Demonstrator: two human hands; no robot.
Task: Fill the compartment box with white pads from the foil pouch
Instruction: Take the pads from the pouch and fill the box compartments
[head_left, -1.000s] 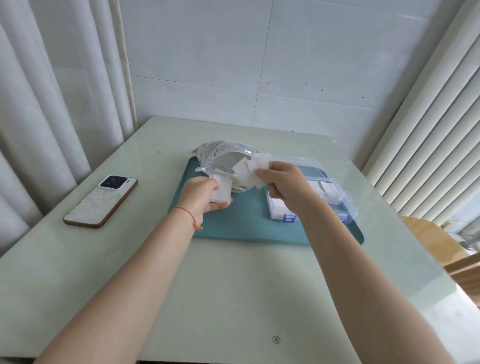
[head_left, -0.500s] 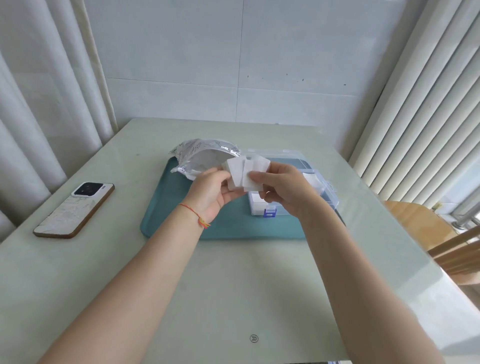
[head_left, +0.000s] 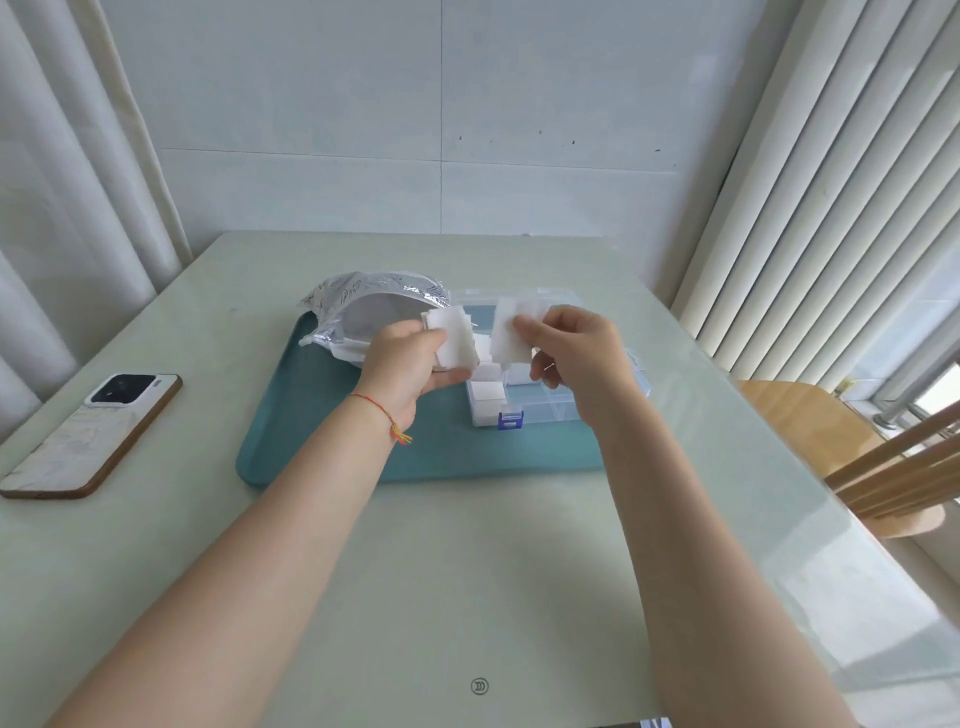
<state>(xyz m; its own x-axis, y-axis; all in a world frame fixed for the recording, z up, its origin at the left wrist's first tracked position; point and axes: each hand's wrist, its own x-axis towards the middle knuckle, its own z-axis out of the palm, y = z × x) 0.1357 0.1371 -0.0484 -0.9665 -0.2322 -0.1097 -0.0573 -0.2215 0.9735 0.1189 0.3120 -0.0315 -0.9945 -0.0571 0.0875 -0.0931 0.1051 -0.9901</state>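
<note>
Above compartment box (head_left: 550, 402): left hand (head_left: 410, 364) grip clamped on white pads (head_left: 454, 340); right hand (head_left: 576, 353) grip pinches more pads (head_left: 514, 330).

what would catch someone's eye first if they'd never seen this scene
Two hands raised over a teal tray: the left hand and the right hand each hold white pads. Just beneath them sits a clear compartment box, partly filled, with a crinkled foil pouch lying open to its left. A phone lies face down at the table's left edge.

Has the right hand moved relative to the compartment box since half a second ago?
Yes. The right hand has drawn rightward, away from the left hand. Its pads now hang over the compartment box instead of its left edge.
</note>
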